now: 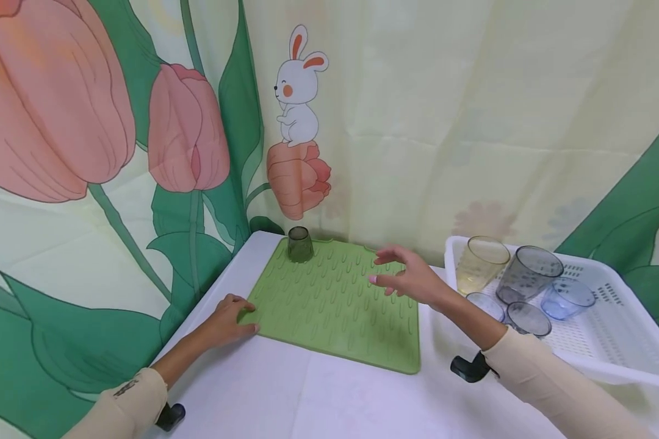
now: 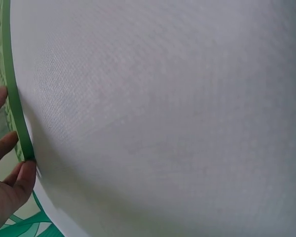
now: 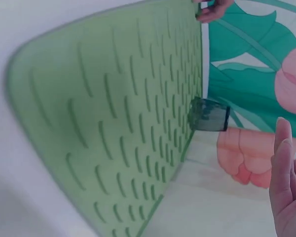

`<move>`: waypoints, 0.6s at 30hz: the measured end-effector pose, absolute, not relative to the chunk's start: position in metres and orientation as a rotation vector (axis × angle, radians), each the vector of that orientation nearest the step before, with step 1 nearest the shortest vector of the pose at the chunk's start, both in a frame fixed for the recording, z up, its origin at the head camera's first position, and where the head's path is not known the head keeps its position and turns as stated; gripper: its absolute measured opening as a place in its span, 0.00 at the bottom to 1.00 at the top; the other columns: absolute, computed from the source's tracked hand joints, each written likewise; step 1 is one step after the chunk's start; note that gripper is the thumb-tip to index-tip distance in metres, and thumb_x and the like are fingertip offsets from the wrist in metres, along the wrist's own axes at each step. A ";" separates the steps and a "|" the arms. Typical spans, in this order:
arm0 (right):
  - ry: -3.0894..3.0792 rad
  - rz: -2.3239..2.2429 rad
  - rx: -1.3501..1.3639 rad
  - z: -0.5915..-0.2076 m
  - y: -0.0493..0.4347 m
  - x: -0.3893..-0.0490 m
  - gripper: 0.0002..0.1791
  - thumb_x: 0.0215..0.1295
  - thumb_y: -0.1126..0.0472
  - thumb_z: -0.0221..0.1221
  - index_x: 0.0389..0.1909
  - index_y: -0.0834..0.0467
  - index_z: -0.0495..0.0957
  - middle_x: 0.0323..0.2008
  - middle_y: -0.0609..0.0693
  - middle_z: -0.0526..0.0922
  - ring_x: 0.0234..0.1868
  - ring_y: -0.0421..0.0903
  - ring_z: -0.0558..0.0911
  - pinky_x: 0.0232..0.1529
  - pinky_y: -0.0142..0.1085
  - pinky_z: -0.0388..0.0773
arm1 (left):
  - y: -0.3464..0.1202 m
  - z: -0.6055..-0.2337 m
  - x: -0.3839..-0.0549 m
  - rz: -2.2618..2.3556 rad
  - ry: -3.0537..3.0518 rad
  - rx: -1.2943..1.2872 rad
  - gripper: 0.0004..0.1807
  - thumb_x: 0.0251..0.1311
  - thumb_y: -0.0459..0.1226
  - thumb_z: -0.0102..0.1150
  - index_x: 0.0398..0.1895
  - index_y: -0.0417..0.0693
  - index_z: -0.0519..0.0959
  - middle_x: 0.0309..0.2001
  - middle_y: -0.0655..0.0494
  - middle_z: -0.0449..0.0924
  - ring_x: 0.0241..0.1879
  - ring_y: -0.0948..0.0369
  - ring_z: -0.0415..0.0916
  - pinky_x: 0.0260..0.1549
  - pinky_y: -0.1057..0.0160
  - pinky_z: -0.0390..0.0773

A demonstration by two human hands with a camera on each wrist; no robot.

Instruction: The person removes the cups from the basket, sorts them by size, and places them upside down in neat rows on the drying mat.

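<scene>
A green ribbed drying mat (image 1: 335,305) lies on a white table. At its near left corner is my left hand (image 1: 227,322), with thumb and fingertips touching the mat's edge on both sides of the corner. Those fingertips also show at the green rim in the left wrist view. My right hand (image 1: 409,275) hovers above the mat's far right part, thumb and fingers apart and holding nothing. A dark grey tinted drinking glass (image 1: 300,245) stands upside down on the far left corner of the mat, well away from both hands.
A white plastic basket (image 1: 628,317) stands on the right, beneath my right forearm. In it are a yellowish glass (image 1: 480,265), a tall grey glass (image 1: 529,277), a blue glass (image 1: 567,300) and other small glasses. A printed curtain (image 1: 395,122) hangs behind the table.
</scene>
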State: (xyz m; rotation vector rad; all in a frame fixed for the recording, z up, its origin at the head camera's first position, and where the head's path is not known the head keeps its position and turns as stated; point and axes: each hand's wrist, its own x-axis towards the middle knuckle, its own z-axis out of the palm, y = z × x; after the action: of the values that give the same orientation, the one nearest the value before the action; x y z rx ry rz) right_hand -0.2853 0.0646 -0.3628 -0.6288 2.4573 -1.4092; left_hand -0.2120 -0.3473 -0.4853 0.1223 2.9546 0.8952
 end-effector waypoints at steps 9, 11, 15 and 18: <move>2.437 -1.440 -0.707 -0.371 0.100 -0.258 0.33 0.62 0.54 0.69 0.64 0.59 0.69 0.61 0.58 0.77 0.30 0.49 0.87 0.32 0.41 0.82 | -0.344 -0.484 -0.213 0.843 2.988 0.111 0.23 0.56 0.42 0.71 0.52 0.40 0.81 0.58 0.35 0.70 0.60 0.39 0.66 0.54 0.40 0.73; 2.425 -1.451 -0.732 -0.372 0.107 -0.252 0.32 0.61 0.56 0.69 0.64 0.60 0.70 0.61 0.59 0.77 0.29 0.48 0.87 0.31 0.40 0.81 | -0.343 -0.484 -0.214 0.831 3.000 0.099 0.24 0.55 0.43 0.72 0.53 0.41 0.81 0.59 0.35 0.70 0.60 0.39 0.66 0.53 0.40 0.73; 2.412 -1.449 -0.766 -0.376 0.120 -0.240 0.31 0.60 0.58 0.70 0.63 0.60 0.70 0.60 0.60 0.77 0.27 0.44 0.85 0.30 0.36 0.79 | -0.338 -0.482 -0.220 0.836 3.022 0.131 0.25 0.55 0.43 0.72 0.54 0.42 0.80 0.59 0.35 0.69 0.61 0.38 0.65 0.53 0.39 0.73; 2.401 -1.448 -0.792 -0.379 0.128 -0.232 0.31 0.60 0.58 0.70 0.63 0.60 0.70 0.60 0.59 0.77 0.25 0.42 0.84 0.29 0.33 0.78 | -0.332 -0.479 -0.224 0.887 3.025 0.183 0.25 0.57 0.43 0.71 0.56 0.42 0.80 0.59 0.36 0.70 0.61 0.39 0.65 0.54 0.38 0.72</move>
State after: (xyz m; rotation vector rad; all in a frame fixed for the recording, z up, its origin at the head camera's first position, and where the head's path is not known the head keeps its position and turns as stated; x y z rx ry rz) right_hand -0.2319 0.1282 -0.3787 -0.7919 2.4013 -1.4476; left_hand -0.2245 -0.3319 -0.4793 0.1835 3.0252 0.8869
